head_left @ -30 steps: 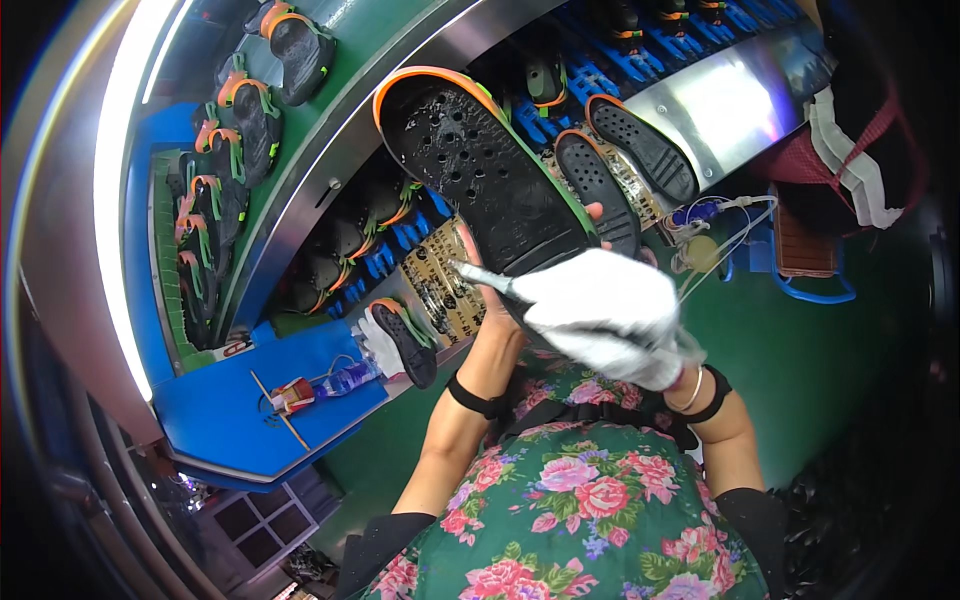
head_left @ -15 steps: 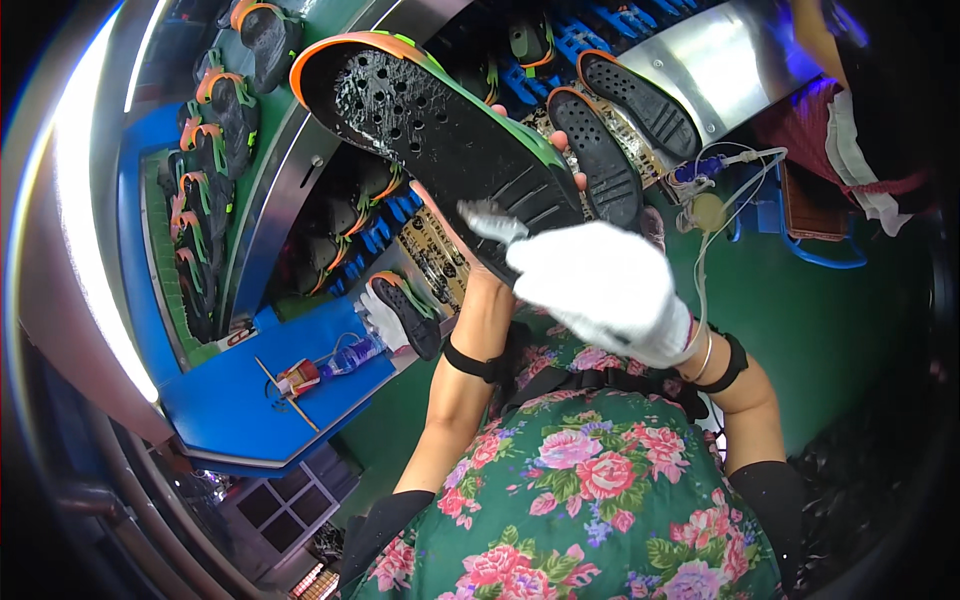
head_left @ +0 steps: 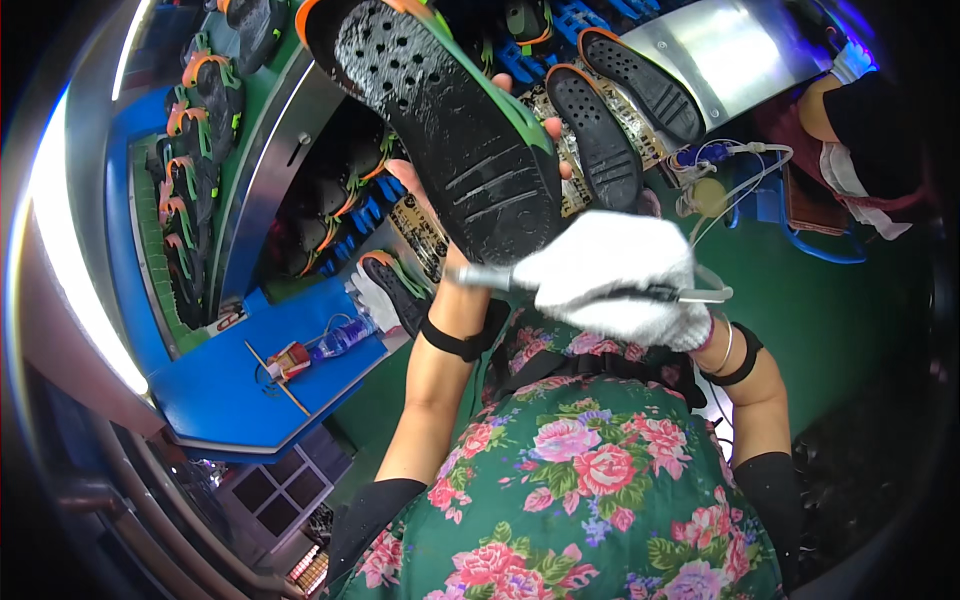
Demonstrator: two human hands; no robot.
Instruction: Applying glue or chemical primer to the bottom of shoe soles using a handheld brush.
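Observation:
My bare left hand (head_left: 412, 183) grips a black shoe sole (head_left: 450, 150) with an orange and green rim, its thumb on one side and fingertips curled round the other. The sole is tilted, its perforated inner face up toward me. That face looks wet and glossy, with holes at the far part and grooves toward the near end. In a white glove, my right hand (head_left: 615, 270) is closed round a brush (head_left: 482, 277), whose blurred head points left, just below the sole's near end. A thin light-coloured tube (head_left: 708, 294) shows at the brush's rear end.
Two more soles (head_left: 595, 135) (head_left: 640, 85) lie on a rack at the back right, by a metal cover (head_left: 730, 60). Sandals (head_left: 205, 100) line a conveyor at left. A blue table (head_left: 225, 385) holds a bottle (head_left: 345, 337). Another person's arm (head_left: 820, 108) is at far right.
The brush has come off the sole's face, moving down toward me. The sole has shifted slightly up and left, and its near half now looks glossier.

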